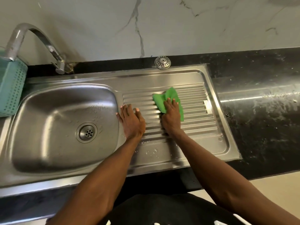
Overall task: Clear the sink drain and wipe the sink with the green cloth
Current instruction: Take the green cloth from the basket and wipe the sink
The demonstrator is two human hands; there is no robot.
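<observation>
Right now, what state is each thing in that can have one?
Drain: open, strainer out.
Strainer: dome up on the counter behind the sink.
Green cloth: crumpled on the ribbed drainboard under the right hand.
Left hand: flat on the drainboard.
Tap: no water running.

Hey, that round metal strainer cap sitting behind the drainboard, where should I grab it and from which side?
Come from straight above with a hand and pinch the strainer cap across its outer rim. It sits dome up on the black counter, tight against the wall behind it, so a rear approach looks blocked, and the slotted dome probably gives little purchase.
</observation>
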